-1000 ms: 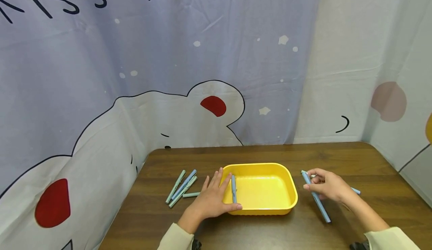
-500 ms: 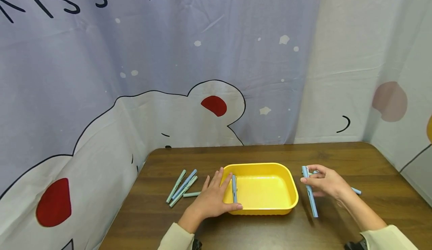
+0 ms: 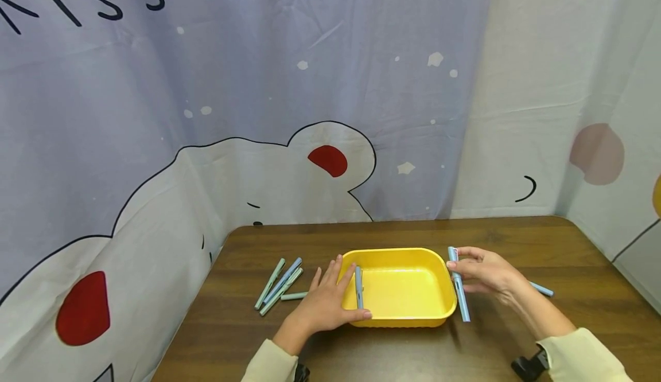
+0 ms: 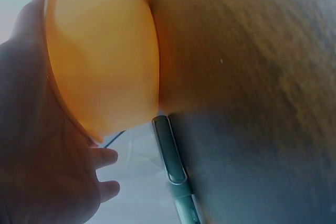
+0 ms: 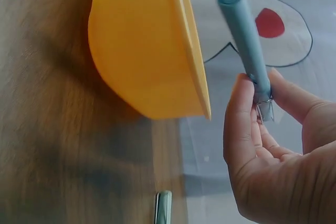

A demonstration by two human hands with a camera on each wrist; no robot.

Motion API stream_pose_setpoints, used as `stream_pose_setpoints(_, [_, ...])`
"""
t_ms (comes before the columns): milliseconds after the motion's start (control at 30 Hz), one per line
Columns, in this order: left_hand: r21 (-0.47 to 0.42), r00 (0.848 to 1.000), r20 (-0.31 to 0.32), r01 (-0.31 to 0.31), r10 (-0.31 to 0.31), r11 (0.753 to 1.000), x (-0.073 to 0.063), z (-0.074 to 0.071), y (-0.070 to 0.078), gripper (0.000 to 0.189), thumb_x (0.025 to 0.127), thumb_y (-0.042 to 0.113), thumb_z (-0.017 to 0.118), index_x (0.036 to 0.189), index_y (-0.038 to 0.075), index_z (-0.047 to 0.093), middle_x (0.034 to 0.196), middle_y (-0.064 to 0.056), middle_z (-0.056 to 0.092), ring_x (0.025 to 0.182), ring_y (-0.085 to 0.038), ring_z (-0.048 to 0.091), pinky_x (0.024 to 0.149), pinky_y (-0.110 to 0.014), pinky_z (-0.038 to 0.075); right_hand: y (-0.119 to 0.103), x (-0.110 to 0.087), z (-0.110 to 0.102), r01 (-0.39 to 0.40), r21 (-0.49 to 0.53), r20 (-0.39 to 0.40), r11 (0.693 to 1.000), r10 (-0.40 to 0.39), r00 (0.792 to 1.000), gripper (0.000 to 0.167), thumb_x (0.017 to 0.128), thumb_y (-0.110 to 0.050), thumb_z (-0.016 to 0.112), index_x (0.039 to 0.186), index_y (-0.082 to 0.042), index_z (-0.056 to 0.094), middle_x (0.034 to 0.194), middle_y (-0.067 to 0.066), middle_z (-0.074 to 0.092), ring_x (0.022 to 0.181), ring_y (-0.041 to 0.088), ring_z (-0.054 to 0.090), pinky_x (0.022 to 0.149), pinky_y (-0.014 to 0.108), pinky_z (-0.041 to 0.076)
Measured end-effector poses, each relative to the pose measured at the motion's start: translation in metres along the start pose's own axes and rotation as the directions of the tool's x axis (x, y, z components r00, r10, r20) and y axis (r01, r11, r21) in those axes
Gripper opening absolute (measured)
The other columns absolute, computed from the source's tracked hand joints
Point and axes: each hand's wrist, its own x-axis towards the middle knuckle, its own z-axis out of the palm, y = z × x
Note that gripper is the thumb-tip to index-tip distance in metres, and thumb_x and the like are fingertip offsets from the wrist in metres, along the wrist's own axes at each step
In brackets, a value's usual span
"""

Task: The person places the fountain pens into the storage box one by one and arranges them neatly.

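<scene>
My right hand [image 3: 488,273] pinches a light blue pen [image 3: 459,284] between thumb and fingers, beside the right rim of the yellow tray [image 3: 408,316]. In the right wrist view that pen [image 5: 245,40] is held up off the table, its blunt end toward the camera. My left hand [image 3: 327,301] rests on the tray's left rim, fingers spread and thumb along the front edge. Inside the tray, near my left thumb, lies another blue pen [image 3: 358,288]. Close to the tray's outer wall in the left wrist view is a green pen [image 4: 170,150].
Left of the tray, several green and blue pens [image 3: 279,286] lie in a loose group. Behind my right hand a blue pen [image 3: 541,288] lies on the brown wooden table [image 3: 413,353]. A printed curtain [image 3: 320,84] hangs behind the table's back edge.
My right hand has lifted the blue pen and carried it left to the tray's right rim, turning it more upright in view. My left hand stays on the tray.
</scene>
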Motion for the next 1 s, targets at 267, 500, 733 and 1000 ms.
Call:
stream_pose_setpoints(267, [-0.001, 1.000, 0.009, 0.014, -0.014, 1.000, -0.001, 0.000, 0.002, 0.108, 0.084, 0.080, 0.056, 0.164, 0.020, 0.017, 0.170, -0.014, 0.001, 0.156, -0.033, 0.009, 0.122, -0.061, 0.008, -0.006, 0.013, 0.021, -0.012, 0.002, -0.012, 1.000, 0.012, 1.000, 0.066, 0.096, -0.023, 0.072, 0.143, 0.008, 0.039, 0.101, 0.005, 0.070, 0.091, 0.019, 0.068, 0.075, 0.034, 0.060])
stream_pose_setpoints(500, [0.003, 1.000, 0.007, 0.020, -0.020, 1.000, 0.000, 0.001, 0.001, 0.107, 0.084, 0.080, 0.056, 0.164, 0.021, 0.016, 0.170, -0.015, 0.003, 0.156, -0.033, 0.010, 0.122, -0.061, 0.008, -0.011, 0.019, 0.035, -0.019, 0.007, 0.033, 1.000, 0.019, 0.999, 0.067, 0.094, -0.022, 0.073, 0.145, 0.007, 0.039, 0.101, 0.004, 0.068, 0.094, 0.019, 0.065, 0.079, 0.034, 0.059])
stream_pose_setpoints(733, [0.007, 1.000, 0.006, 0.024, -0.024, 1.000, 0.000, 0.001, 0.001, 0.107, 0.084, 0.079, 0.057, 0.164, 0.022, 0.016, 0.170, -0.015, 0.003, 0.156, -0.033, 0.009, 0.122, -0.061, 0.008, -0.013, 0.025, 0.049, -0.020, 0.053, 0.085, 0.998, 0.015, 0.996, 0.070, 0.093, -0.017, 0.072, 0.147, 0.008, 0.035, 0.107, 0.010, 0.067, 0.097, 0.021, 0.064, 0.082, 0.036, 0.059])
stream_pose_setpoints(1000, [0.005, 1.000, 0.003, 0.025, -0.025, 1.000, 0.000, 0.000, 0.002, 0.107, 0.084, 0.079, 0.057, 0.164, 0.020, 0.018, 0.170, -0.015, 0.003, 0.156, -0.034, 0.011, 0.122, -0.061, 0.008, -0.013, 0.036, 0.067, -0.014, 0.114, 0.104, 0.993, 0.002, 0.995, 0.068, 0.092, -0.010, 0.073, 0.148, 0.005, 0.036, 0.100, 0.007, 0.071, 0.092, 0.020, 0.068, 0.082, 0.039, 0.059])
